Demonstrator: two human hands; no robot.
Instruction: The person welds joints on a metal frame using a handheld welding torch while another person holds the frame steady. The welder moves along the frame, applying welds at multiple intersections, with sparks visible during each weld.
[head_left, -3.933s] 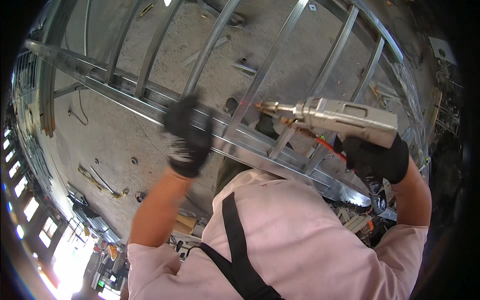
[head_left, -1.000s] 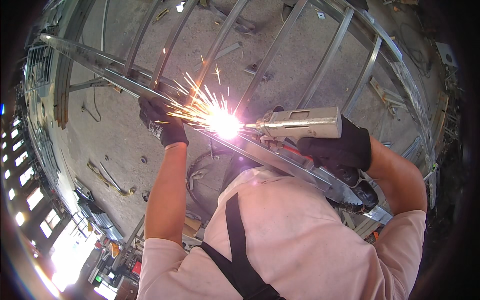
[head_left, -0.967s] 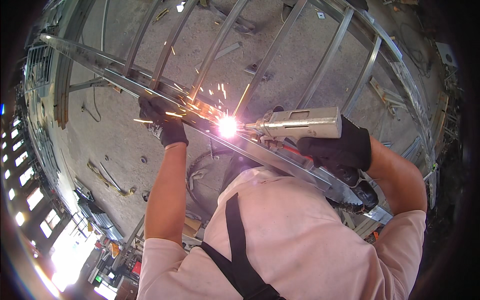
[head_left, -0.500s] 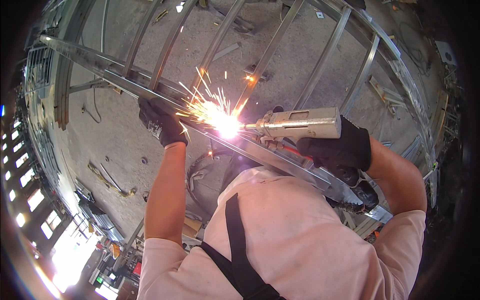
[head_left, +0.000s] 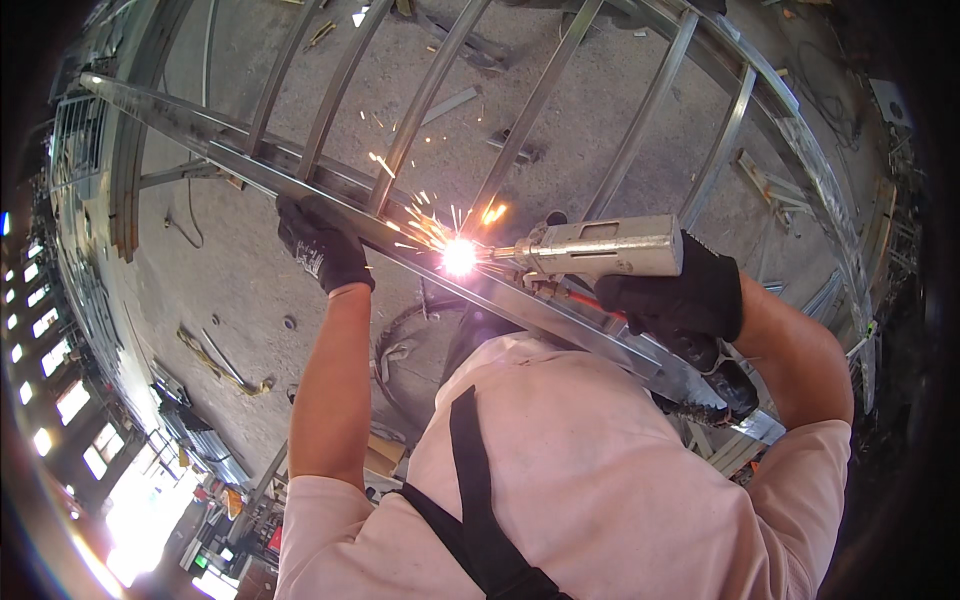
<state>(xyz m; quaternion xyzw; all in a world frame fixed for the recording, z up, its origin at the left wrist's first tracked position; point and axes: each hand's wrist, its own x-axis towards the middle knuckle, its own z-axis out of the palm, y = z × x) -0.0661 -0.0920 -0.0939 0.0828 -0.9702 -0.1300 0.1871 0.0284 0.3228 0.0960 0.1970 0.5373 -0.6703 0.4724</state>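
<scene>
Right hand (head_left: pixel 680 290) grips welding gun (head_left: pixel 605 248), left hand (head_left: pixel 325 245) against metal rail (head_left: pixel 560 318), can't tell if closed; leftward sparks (head_left: pixel 430 232) could scorch it.

Glare (head_left: pixel 460 257) burns white at the tip of the metal tool (head_left: pixel 605 247); far to its lower left, daylight overexposes an opening (head_left: pixel 150 525); dark, curved edges surround it.
</scene>
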